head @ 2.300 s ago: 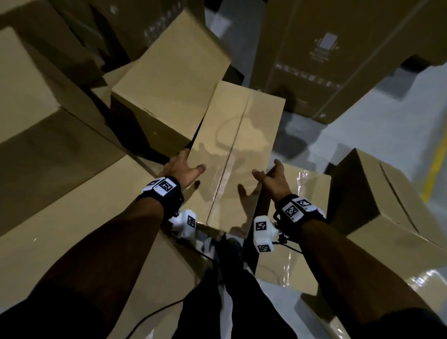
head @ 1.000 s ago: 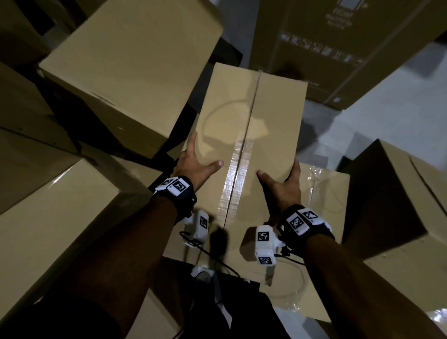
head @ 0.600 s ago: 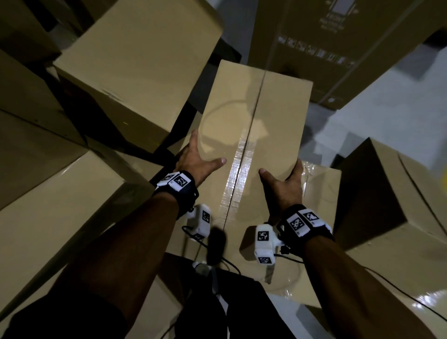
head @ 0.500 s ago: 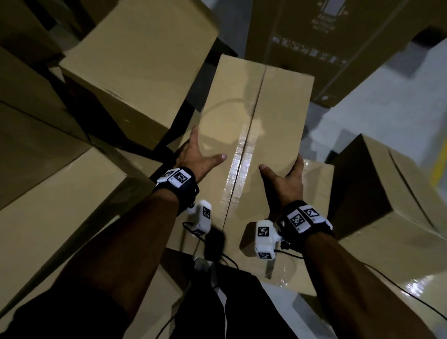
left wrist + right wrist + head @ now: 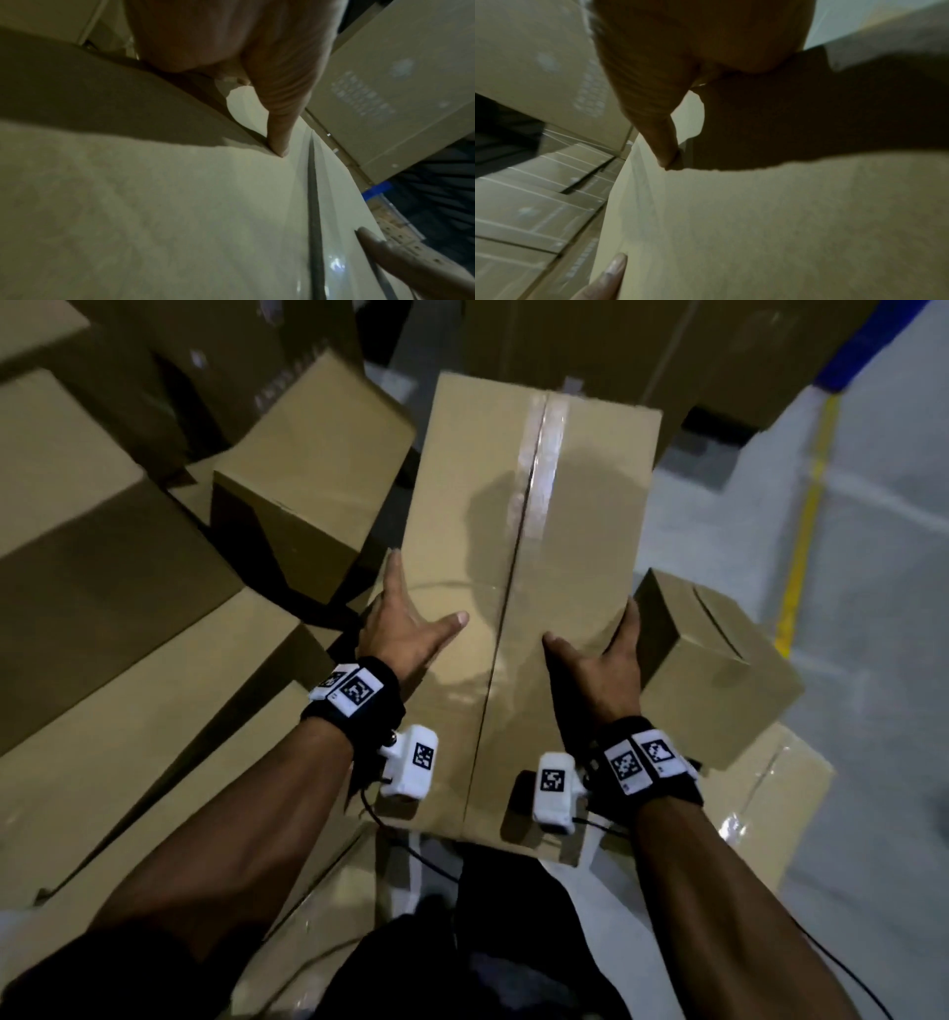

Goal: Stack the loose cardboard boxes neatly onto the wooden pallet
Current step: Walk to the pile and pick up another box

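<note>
Closest in, the person's two bare forearms reach forward and down, each wrist wrapped in a black band with white coded tags and a small white camera block hanging off the inner side. The left hand clamps the left long edge of a long taped cardboard box: its thumb lies flat across the top panel while the fingers go down over the side, out of sight. The right hand mirrors it on the right long edge, thumb on top pointing toward the seam, fingers wrapped over the side wall. From the left wrist view the left thumb presses its tip on the pale top face just beside the dark seam line, and the right thumb tip shows at the lower right. The box is held out in front of the body between both hands, its clear-taped centre seam running away from the person. Under and around it lie other cartons: a big flat one to the left, a small cube-shaped box just beside the right hand, and a tilted box farther left. Beyond stand tall printed cartons, and to the right is grey floor with a yellow line. I cannot make out a pallet.
</note>
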Tool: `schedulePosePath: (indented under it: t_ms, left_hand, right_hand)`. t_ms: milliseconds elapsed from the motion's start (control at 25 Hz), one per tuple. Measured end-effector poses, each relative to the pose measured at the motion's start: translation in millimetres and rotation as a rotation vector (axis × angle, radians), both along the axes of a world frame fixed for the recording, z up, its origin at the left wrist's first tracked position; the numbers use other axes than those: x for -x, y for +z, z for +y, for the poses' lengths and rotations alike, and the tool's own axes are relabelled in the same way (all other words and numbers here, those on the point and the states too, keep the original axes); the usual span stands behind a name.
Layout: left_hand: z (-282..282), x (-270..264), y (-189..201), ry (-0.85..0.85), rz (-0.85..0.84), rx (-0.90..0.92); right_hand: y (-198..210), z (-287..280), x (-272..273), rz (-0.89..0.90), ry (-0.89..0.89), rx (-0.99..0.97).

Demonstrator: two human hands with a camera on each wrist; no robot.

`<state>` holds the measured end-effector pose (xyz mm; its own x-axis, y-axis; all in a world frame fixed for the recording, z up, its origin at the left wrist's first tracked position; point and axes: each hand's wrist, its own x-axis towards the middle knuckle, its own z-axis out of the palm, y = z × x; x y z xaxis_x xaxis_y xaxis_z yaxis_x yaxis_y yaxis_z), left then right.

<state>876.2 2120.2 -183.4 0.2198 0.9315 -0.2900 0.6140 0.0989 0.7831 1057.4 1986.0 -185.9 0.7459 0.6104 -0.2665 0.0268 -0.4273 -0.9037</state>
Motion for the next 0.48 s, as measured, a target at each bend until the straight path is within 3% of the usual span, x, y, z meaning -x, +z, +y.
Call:
schedulePosePath:
  t_ms: [280, 480]
  left_hand:
    - [-129.3, 50.3, 91.8, 0.061, -0.166, -0.133]
    - [-208.2, 82.1, 133.2, 0.113, -0.189, -0.147]
  right_hand:
    - [96.9, -125.5, 46.5, -0.111, 0.037, -0.141]
    - [131.5, -188.5, 70.4, -0.128, 0.131, -0.199]
